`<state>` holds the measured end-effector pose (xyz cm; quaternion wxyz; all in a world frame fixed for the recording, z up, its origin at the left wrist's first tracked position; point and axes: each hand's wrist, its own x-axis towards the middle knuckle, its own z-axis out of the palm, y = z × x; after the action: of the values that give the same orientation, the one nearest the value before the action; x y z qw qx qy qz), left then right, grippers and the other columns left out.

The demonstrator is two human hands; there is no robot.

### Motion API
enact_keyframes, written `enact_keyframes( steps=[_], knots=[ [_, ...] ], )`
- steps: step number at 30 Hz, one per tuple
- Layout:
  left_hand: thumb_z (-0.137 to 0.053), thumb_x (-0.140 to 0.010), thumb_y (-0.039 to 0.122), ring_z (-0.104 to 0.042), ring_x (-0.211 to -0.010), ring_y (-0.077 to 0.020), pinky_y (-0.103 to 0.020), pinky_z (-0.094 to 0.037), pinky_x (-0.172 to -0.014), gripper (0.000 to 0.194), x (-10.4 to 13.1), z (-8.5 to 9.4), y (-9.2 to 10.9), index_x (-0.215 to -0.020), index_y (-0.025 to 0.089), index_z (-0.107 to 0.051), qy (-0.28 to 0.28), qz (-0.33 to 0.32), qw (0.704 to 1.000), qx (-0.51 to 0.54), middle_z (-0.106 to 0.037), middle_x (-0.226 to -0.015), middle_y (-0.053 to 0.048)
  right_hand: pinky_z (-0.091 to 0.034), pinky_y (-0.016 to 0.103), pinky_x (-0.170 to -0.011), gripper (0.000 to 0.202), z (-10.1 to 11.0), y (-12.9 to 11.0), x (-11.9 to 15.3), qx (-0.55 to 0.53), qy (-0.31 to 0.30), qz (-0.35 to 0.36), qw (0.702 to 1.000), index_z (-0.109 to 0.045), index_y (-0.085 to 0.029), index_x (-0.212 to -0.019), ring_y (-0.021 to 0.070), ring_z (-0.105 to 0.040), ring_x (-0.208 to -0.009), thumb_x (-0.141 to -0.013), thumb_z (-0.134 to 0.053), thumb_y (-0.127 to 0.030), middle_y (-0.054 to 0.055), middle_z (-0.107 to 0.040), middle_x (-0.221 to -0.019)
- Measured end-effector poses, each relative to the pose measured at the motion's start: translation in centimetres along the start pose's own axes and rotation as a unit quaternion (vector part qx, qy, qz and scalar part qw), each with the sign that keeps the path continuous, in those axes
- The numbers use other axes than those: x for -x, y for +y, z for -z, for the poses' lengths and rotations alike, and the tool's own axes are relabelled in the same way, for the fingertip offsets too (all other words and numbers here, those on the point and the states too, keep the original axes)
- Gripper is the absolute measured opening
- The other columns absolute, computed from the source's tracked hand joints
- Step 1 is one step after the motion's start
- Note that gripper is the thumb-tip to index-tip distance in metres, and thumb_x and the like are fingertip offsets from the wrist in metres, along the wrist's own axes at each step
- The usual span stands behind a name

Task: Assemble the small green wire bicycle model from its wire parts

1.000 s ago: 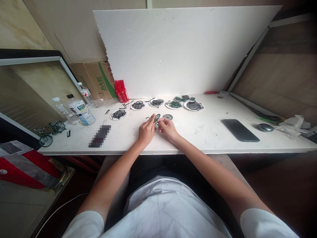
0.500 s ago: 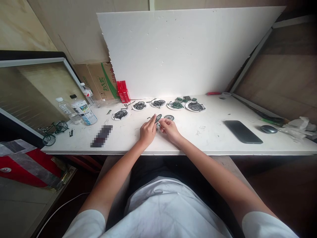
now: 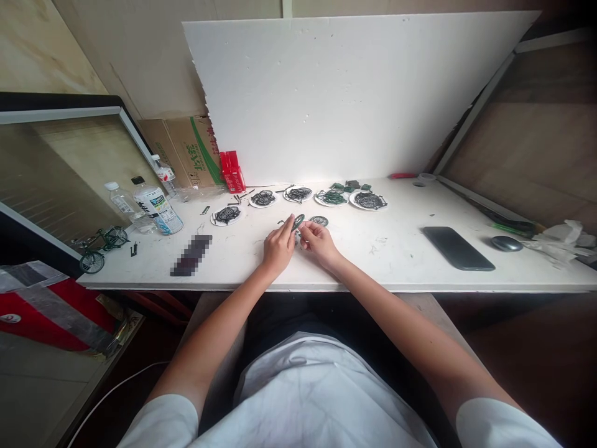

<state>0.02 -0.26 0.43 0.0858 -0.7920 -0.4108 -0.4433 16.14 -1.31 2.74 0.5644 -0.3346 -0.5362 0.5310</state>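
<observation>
Close together over the front middle of the desk, both hands are closed around a small dark green model bicycle [image 3: 298,222], partly hidden by the fingers. One spoked wheel of it stands tilted between the fingertips. My left hand [image 3: 278,246] grips it from the left, with the index finger stretched along that wheel. From the right, my right hand [image 3: 321,244] pinches at the model with thumb and forefinger; the exact spot is covered. Just behind the right hand shows another spoked wheel [image 3: 319,220]; whether it is joined to the model I cannot tell.
Behind the hands are several white plates [image 3: 226,216] of black and green bicycle parts. At the left stand a complete model bicycle [image 3: 103,246] and plastic bottles [image 3: 158,208]. A phone [image 3: 458,247] and a mouse [image 3: 506,243] lie at the right. A white board [image 3: 354,99] leans behind.
Hardly anything differs. Both hands keep their hold in the same place, with at most a slight turn of the wheel between the fingers.
</observation>
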Motion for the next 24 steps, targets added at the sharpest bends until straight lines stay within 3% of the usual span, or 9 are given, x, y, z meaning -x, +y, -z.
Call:
enact_keyframes(
  steps=[10, 15, 19, 24],
  knots=[
    [-0.044, -0.112, 0.025, -0.070, -0.135, -0.0276, -0.044, -0.060, -0.112, 0.055, 0.1, 0.0, 0.0, -0.166, 0.021, -0.044, -0.006, -0.006, 1.000, -0.003, -0.065, -0.153, -0.017, -0.027, 0.025, -0.051, 0.054, 0.3, 0.0, 0.1, 0.001, -0.031, -0.012, 0.999, -0.058, -0.024, -0.086, 0.0112, -0.040, -0.050, -0.082, -0.078, -0.074, -0.005, -0.052, -0.056],
    [-0.044, -0.112, 0.024, -0.070, -0.136, -0.0278, -0.045, -0.060, -0.113, 0.053, 0.1, -0.1, 0.0, -0.165, 0.021, -0.047, -0.007, -0.003, 1.000, 0.003, -0.065, -0.154, -0.016, -0.033, 0.027, -0.053, 0.053, 0.2, 0.3, 0.0, 0.015, -0.028, 0.004, 0.999, -0.058, -0.024, -0.085, 0.0127, -0.044, -0.052, -0.085, -0.075, -0.074, -0.005, -0.053, -0.058],
    [-0.045, -0.112, 0.027, -0.072, -0.132, -0.0269, -0.043, -0.060, -0.111, 0.050, 0.0, 0.1, 0.1, -0.161, 0.020, -0.052, 0.003, 0.005, 1.000, 0.012, -0.068, -0.150, -0.016, -0.039, 0.031, -0.055, 0.047, 0.0, 0.8, 0.2, 0.108, 0.044, 0.082, 0.990, -0.064, -0.024, -0.094, 0.0155, -0.049, -0.053, -0.093, -0.069, -0.071, -0.003, -0.054, -0.062],
    [-0.045, -0.113, 0.033, -0.076, -0.125, -0.0258, -0.041, -0.061, -0.110, 0.048, -0.1, 0.4, 0.4, -0.159, 0.020, -0.056, 0.012, 0.023, 0.999, 0.039, -0.073, -0.144, -0.015, -0.046, 0.034, -0.067, 0.034, 0.1, 1.3, 0.8, 0.278, 0.106, 0.211, 0.931, -0.074, -0.022, -0.106, 0.0188, -0.055, -0.066, -0.103, -0.062, -0.054, 0.002, -0.062, -0.073]
  ],
)
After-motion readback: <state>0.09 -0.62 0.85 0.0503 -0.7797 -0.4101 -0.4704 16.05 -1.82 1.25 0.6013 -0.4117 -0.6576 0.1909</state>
